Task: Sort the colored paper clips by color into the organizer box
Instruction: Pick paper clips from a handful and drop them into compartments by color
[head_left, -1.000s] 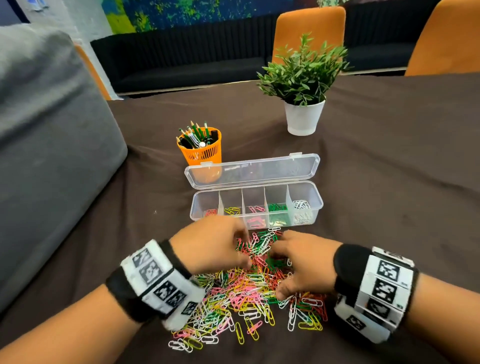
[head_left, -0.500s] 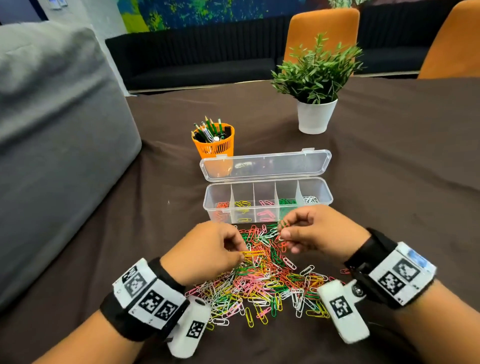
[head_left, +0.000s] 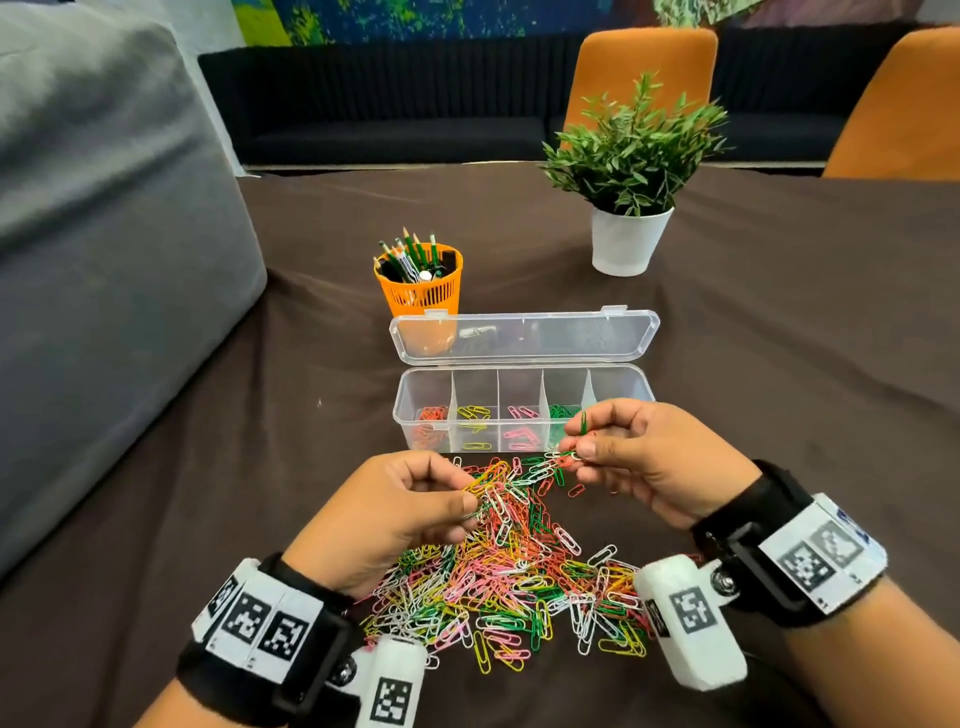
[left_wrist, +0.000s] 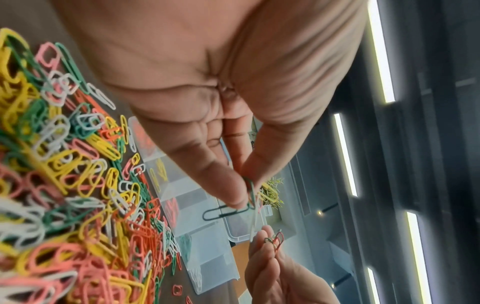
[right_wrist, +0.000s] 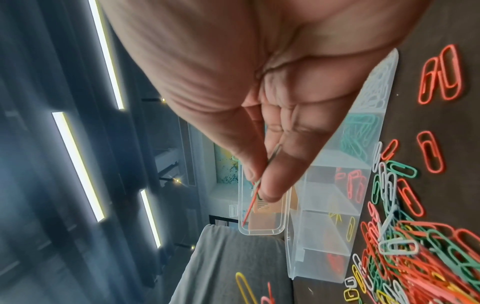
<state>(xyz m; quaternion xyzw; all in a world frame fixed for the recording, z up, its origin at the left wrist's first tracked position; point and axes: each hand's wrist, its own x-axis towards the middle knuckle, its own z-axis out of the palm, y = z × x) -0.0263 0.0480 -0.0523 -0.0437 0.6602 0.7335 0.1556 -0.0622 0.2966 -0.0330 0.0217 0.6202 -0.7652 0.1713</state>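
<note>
A clear organizer box (head_left: 519, 447) lies open with orange, yellow, pink and green clips in separate compartments; my right hand hides its right end. In front of it a mixed pile of paper clips (head_left: 509, 571) covers the cloth. My left hand (head_left: 470, 506) hovers over the pile's far left and pinches a green clip (left_wrist: 226, 211) between thumb and forefinger. At the box's front wall near the green compartment, my right hand (head_left: 576, 441) pinches a small bunch of clips, one green clip (head_left: 583, 422) upright and a red clip (right_wrist: 250, 207) among them.
An orange pencil cup (head_left: 421, 283) stands just behind the open lid (head_left: 524, 338). A potted plant (head_left: 628, 208) is at the back right. A grey cushion (head_left: 104, 260) fills the left side. Dark brown cloth (head_left: 779, 338) covers the table.
Both hands have risen out of the pile. The right hand moved forward to the box with clips pinched; the left hand lifted a green clip just above the pile.
</note>
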